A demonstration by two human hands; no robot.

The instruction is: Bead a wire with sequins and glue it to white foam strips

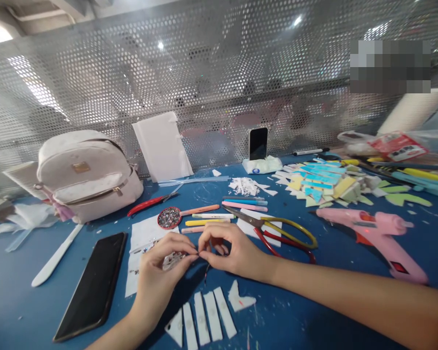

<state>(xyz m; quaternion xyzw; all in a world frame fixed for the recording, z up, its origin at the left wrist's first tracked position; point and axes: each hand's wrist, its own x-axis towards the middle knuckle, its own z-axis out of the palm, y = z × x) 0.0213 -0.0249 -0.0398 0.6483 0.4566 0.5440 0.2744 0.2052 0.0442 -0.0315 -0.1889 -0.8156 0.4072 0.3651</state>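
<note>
at the far left a pale backpack point(83, 170) sits on the blue table point(350, 291), with a black phone point(93, 284) lying flat nearer the person. a round dish of rhinestones point(169, 217) rests just beyond the hands.

the left hand point(156, 272) is curled, its fingers and thumb pinching a small studded piece point(173, 260) held just above the table, in front of the dish. the right hand point(237, 253) meets it fingertip to fingertip, thumb and forefinger pressed together at the piece's right end; whether they grip its edge or a single tiny stone is too small to tell.

the piece looks very light and thin, probably bendable, and its glittering face seems bumpy and fragile, so the bare edges are the safer place to hold it.

white strips point(204, 321) lie in a row below the wrists. to the right are scissors point(288, 233), a heap of foam scraps point(321, 182) and a pink glue gun point(375, 238).
</note>
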